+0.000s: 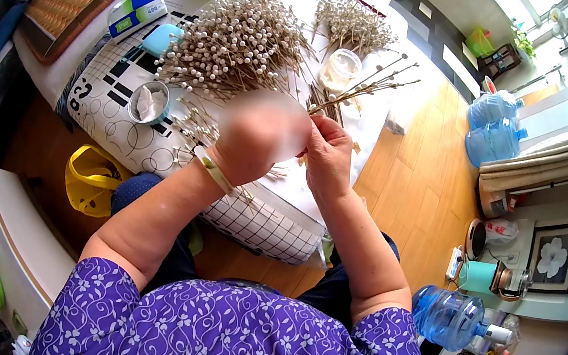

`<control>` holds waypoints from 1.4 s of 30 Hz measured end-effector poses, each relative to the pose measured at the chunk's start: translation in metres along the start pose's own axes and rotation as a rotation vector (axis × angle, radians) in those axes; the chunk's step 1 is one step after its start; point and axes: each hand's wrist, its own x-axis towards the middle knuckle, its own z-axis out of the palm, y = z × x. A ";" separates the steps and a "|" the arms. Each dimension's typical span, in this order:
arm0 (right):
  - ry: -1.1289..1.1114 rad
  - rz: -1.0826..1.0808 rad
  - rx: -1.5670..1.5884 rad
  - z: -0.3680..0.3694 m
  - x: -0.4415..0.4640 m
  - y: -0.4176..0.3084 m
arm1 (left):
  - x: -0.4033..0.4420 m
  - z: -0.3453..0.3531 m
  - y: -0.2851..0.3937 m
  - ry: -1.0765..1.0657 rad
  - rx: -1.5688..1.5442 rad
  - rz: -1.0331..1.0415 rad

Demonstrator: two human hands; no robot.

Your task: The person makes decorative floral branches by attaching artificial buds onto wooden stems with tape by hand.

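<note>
Holding the twigs [351,93] by their lower ends, we keep the thumb and forefinger of the right hand [330,148] closed in a tight pinch, with no gap showing between them. The twigs rise from this pinch up and to the right, over the table [299,198], and spread apart past the tub [323,74]. We bring the left hand [261,131] in just beside the right; it is blurred, so we cannot tell how far its fingers are open or whether they have hold of anything.

For good handling, we judge it best to grip close to the base, where the twigs gather, and to press only enough to stop them slipping, since such thin wood probably snaps under a hard squeeze. To change the angle, we would roll the twigs between thumb and forefinger rather than swing the wrist; a wide swing could catch the tips on the tub or on the small pile [356,26] beyond it. We would also keep both forearms lifted over the loose stems [196,127] near the left wrist, and clear of the big pile [241,44], whose pale heads crowd close behind the left hand and could be knocked or tangled.
</note>
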 end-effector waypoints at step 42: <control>-0.098 0.031 0.013 -0.006 -0.002 -0.003 | -0.014 -0.005 -0.015 -0.267 -1.152 -1.053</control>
